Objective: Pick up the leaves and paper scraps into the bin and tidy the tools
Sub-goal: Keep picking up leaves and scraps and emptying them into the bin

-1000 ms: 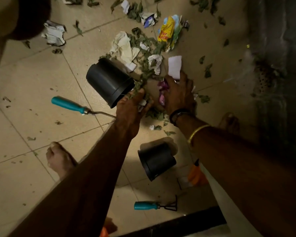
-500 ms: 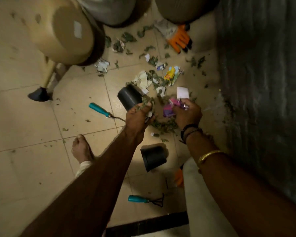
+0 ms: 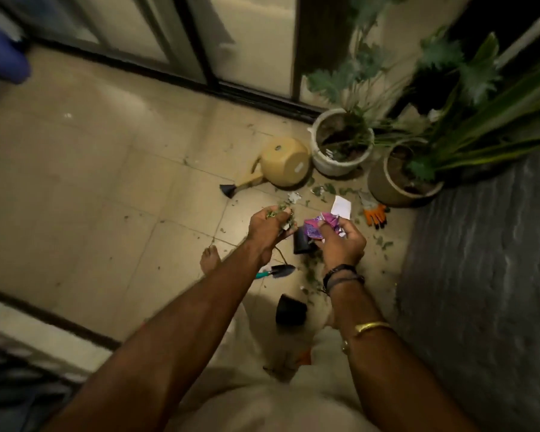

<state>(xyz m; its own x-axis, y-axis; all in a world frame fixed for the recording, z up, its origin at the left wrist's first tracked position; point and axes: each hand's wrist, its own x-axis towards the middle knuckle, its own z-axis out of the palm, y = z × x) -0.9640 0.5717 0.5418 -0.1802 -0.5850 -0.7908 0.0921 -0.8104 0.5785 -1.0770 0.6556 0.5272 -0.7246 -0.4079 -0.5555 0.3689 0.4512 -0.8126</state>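
My left hand (image 3: 270,227) grips a bunch of green leaves (image 3: 278,212) well above the tiled floor. My right hand (image 3: 340,241) holds crumpled purple wrappers (image 3: 320,227) and a white paper scrap (image 3: 341,206). Below the hands lie a tipped black pot (image 3: 303,243), a second black pot (image 3: 290,310) and a trowel with a teal handle (image 3: 276,271). Loose leaves and paper bits (image 3: 314,272) are scattered on the floor around them. No bin is in view.
A beige watering can (image 3: 286,165) lies on its side near two potted plants (image 3: 342,145) (image 3: 402,179). An orange glove (image 3: 375,213) lies by the right pot. A grey mat (image 3: 480,275) runs along the right. Sliding door frames (image 3: 206,57) stand at the back.
Both hands have lifted off the floor with leaves and scraps in them. The view has risen and swung up, so the plants, watering can and door now show.
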